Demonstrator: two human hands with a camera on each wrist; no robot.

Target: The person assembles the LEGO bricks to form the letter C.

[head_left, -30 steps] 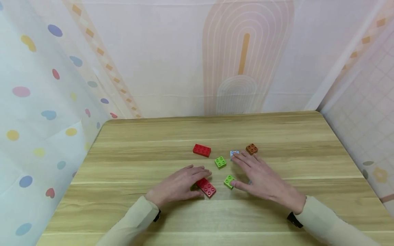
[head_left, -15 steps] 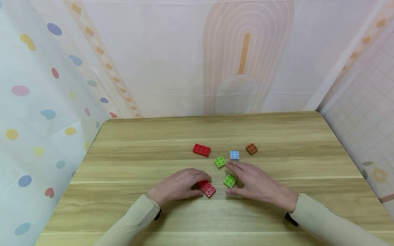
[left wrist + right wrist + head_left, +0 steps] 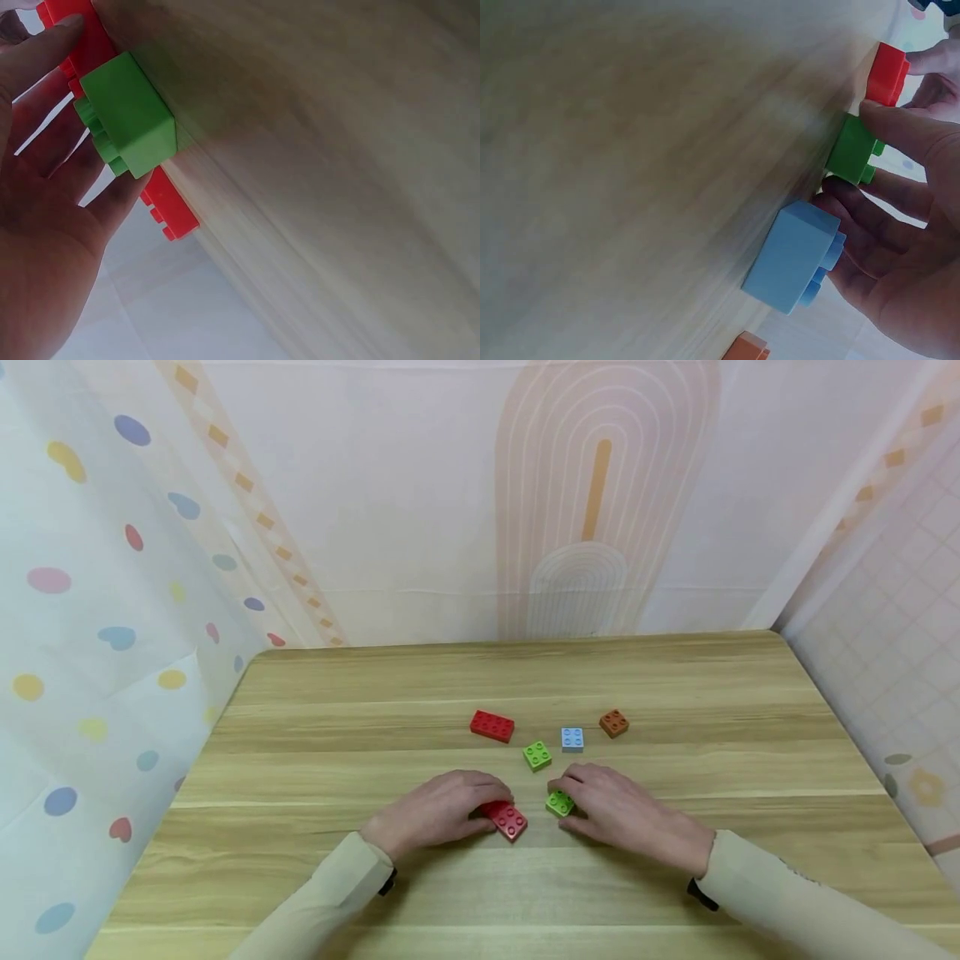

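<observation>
My left hand [image 3: 438,814] grips a red 2x4 toy brick [image 3: 510,821] at its left end, with the thumb on its near side. In the left wrist view a green brick [image 3: 127,112] stands under the palm, beside the held red brick [image 3: 82,34]. The right hand [image 3: 630,814] pinches a green 2x2 brick [image 3: 559,803] low over the table, thumb at its near side and fingers at the far side. Close to those fingers a light blue brick [image 3: 791,255] shows in the right wrist view.
Behind the hands lie a red brick [image 3: 492,726], a green brick [image 3: 537,756], a light blue brick [image 3: 572,740] and a brown brick [image 3: 613,723]. The wooden table [image 3: 337,710] ends at a patterned cloth backdrop [image 3: 405,510].
My right hand has drawn back toward me and to the left, uncovering the light blue brick, and its fingers have curled round the green brick. The left hand stays at the red brick.
</observation>
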